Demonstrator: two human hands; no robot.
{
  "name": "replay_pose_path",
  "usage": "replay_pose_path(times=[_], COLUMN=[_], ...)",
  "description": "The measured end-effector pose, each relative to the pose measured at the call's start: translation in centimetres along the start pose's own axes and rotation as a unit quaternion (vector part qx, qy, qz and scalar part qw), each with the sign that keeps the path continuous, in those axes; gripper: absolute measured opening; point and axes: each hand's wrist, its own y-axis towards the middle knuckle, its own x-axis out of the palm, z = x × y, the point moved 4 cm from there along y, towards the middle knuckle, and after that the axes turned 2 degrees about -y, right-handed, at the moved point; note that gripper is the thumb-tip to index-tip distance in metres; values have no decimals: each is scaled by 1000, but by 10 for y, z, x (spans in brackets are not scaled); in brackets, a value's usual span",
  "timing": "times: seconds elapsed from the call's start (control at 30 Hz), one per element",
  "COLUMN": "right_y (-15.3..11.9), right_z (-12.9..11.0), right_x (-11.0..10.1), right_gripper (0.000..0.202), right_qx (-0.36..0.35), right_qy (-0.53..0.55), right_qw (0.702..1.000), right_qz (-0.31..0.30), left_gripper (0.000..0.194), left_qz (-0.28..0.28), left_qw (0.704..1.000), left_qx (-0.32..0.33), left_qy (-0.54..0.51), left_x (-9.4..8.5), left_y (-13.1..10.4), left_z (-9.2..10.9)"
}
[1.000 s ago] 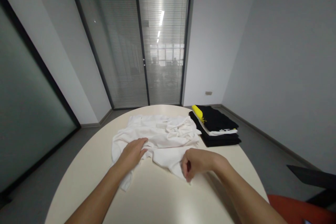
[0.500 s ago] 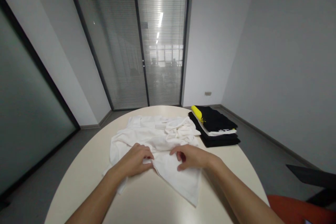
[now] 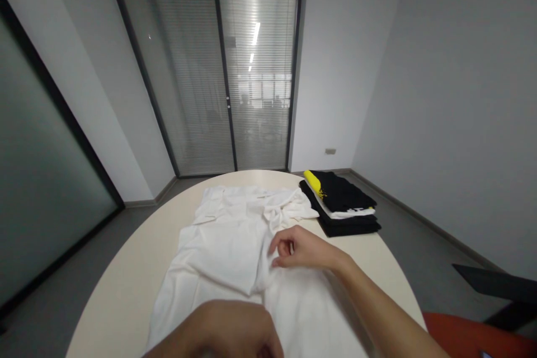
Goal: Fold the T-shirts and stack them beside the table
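Note:
A white shirt point(image 3: 226, 246) is spread over the table, its near part drawn toward me and its far part rumpled. At the bottom edge of the view, my left hand point(image 3: 235, 327) is curled in a fist on the near cloth; its fingertips are mostly hidden. My right hand point(image 3: 300, 249) is at the shirt's right side, thumb and forefinger bent close together at a long fold. A bunched knot of the same cloth lies just beyond it.
The round cream table point(image 3: 113, 285) carries a stack of folded clothes point(image 3: 344, 196), black, white and yellow, at the back right. Off the table's right side are a red seat point(image 3: 470, 335) and a black panel point(image 3: 495, 282). Glass doors point(image 3: 205, 78) stand behind.
My left hand has come toward me, bringing the shirt's near edge with it, so the cloth covers more of the table's front. My right hand stays nearly in place, its fingertips closer together.

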Motion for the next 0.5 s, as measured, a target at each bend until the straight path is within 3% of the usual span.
replay_pose_path(times=[0.07,0.13,0.2,0.27,0.33,0.4,0.5], right_y=[3,5,7,9,11,13,16], right_z=[0,4,10,15,18,20,23], right_x=[-2,-1,5,12,17,21,22], right_gripper=[45,56,76,93,100,101,111], right_qx=[-39,-57,-66,-69,-68,-59,-33], right_qy=[-67,-145,-201,-226,-235,-238,-240], right_qw=[996,986,976,971,969,969,970], right_qz=[48,58,45,34,33,27,17], left_gripper=[32,26,24,31,47,61,68], left_qz=[62,197,336,416,437,409,363], left_qw=[997,979,934,891,865,855,844], left_qx=[-20,-52,-84,-115,-167,-261,-355], left_qy=[-32,9,93,140,179,180,171], left_x=[-15,-38,-62,-77,-84,-84,-81], left_y=[-5,-14,-25,-34,-38,-39,-38], left_z=[-4,-14,-29,-53,-82,-110,-127])
